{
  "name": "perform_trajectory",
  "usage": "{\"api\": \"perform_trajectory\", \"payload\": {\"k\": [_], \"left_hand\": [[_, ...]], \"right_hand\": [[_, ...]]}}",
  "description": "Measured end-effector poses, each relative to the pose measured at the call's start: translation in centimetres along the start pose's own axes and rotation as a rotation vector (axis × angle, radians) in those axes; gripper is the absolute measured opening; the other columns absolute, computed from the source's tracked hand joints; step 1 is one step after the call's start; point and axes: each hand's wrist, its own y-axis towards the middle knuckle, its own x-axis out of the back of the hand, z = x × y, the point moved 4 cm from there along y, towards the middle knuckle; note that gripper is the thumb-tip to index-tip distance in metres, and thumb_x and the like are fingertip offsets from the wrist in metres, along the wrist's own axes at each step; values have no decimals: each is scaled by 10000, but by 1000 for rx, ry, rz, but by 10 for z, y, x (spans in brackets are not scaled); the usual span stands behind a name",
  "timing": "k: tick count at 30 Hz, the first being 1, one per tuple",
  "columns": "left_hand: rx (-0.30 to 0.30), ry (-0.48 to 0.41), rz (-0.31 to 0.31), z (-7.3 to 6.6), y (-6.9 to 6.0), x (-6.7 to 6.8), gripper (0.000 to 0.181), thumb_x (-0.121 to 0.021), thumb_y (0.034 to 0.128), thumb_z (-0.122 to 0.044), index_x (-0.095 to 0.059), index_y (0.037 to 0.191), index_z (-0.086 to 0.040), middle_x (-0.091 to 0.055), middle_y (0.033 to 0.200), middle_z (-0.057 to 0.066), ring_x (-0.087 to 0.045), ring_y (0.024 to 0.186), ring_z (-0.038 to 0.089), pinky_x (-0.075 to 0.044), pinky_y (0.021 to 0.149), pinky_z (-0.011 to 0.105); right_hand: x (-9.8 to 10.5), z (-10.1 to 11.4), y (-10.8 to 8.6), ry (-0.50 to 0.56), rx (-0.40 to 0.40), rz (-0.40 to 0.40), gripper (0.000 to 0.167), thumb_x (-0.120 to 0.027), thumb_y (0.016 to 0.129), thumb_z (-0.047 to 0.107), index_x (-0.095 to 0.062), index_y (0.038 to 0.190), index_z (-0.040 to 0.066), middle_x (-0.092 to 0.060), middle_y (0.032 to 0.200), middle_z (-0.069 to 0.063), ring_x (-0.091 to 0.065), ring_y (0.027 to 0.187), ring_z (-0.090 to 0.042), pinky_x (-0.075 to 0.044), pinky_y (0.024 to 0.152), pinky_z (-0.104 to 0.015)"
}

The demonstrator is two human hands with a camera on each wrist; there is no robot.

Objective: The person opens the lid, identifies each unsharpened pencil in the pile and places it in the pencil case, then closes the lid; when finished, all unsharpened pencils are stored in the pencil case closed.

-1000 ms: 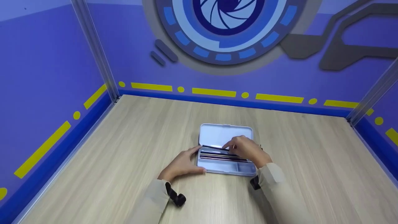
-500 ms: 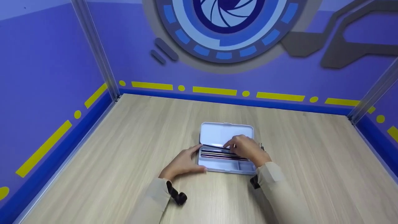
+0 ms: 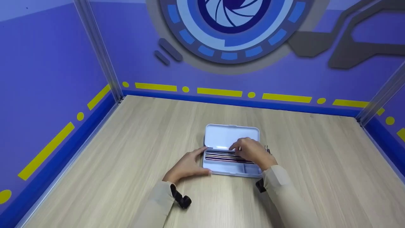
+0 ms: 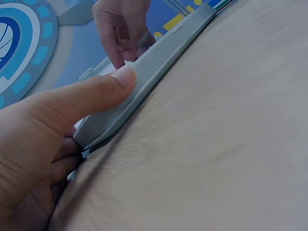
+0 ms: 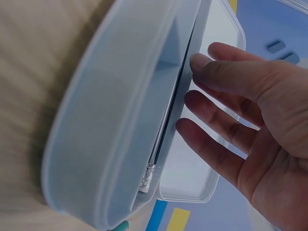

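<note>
An open white pencil case (image 3: 227,167) lies on the table, its lid (image 3: 218,136) folded back toward the far wall. Several dark, shiny pencils (image 3: 218,156) lie lengthwise in its rear compartment; one metal ferrule and white eraser end (image 5: 147,178) shows in the right wrist view. My left hand (image 3: 186,166) holds the case's left end, thumb against the front wall and fingers round toward the back. My right hand (image 3: 251,151) reaches over the rear compartment near the hinge. In the right wrist view its thumb and loosely bent fingers meet the case's back edge, with no pencil visible between them.
Thin dark ends (image 3: 268,149) show just past the right wrist, partly hidden. A teal tip (image 5: 121,226) peeks out beside the case. The wooden table (image 3: 152,126) is bounded by blue-purple panels (image 3: 50,63) at the back and sides.
A dark pencil that slanted along the hinge a second ago now lies lower, with the others in the rear compartment. Both hands stay nearly in place; the view shifts slightly.
</note>
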Motion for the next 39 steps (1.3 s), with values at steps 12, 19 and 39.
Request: {"api": "perform_trajectory", "payload": {"k": [12,19,39], "left_hand": [[10,-8,5,-1,1,0,1011,-873,631,-429,-399,1471,-125,-425,1489,133,-372,1392,288,-304,1154,450],[10,-1,3,0,3,0,1018,-871,632,-439,-393,1474,-126,-418,1496,126,-370,1393,284,-313,1149,454],[-1,-2,-4,2,2,-2,1019,-874,625,-434,-400,1469,-114,-434,1479,157,-382,1382,318,-302,1150,481]], "right_hand": [[5,-4,-4,54,-53,38,228,-710,834,40,-770,1026,148,-736,968,-3,-632,845,-125,-568,854,-367],[21,-14,-13,96,-13,15,238,-695,855,45,-741,1082,96,-730,1011,-52,-659,881,-145,-577,831,-346],[53,-64,-37,275,-84,-136,318,-577,958,120,-624,1240,-19,-647,1214,-203,-646,1059,-315,-553,879,-451]]}}
